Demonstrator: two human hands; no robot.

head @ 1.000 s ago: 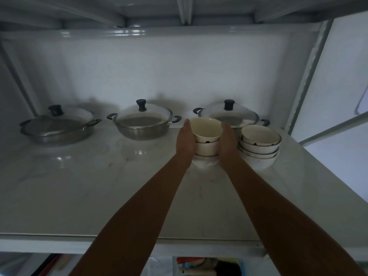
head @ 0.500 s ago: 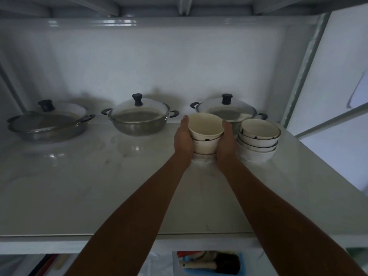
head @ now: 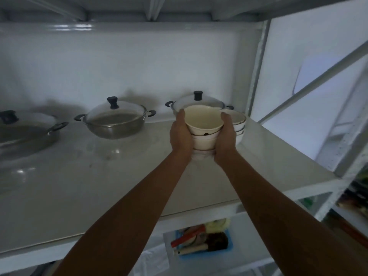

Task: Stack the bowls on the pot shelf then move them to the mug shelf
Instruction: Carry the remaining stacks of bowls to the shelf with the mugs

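A stack of cream bowls (head: 203, 126) is clasped between both my hands above the white pot shelf (head: 99, 182). My left hand (head: 180, 136) presses its left side and my right hand (head: 226, 139) its right side. The stack looks lifted slightly off the shelf, its base partly hidden by my palms. A second stack of bowls (head: 238, 121) stands on the shelf just behind my right hand, mostly hidden by it.
Three lidded steel pots line the back: one at far left (head: 25, 132), one in the middle (head: 115, 121), one behind the bowls (head: 197, 102). A white frame post (head: 255, 72) rises at right. Below the shelf lies a blue tray (head: 201, 242) of utensils.
My hands have raised the held bowl stack and drawn it toward me. The view has swung left, so the second stack now sits behind my right hand.
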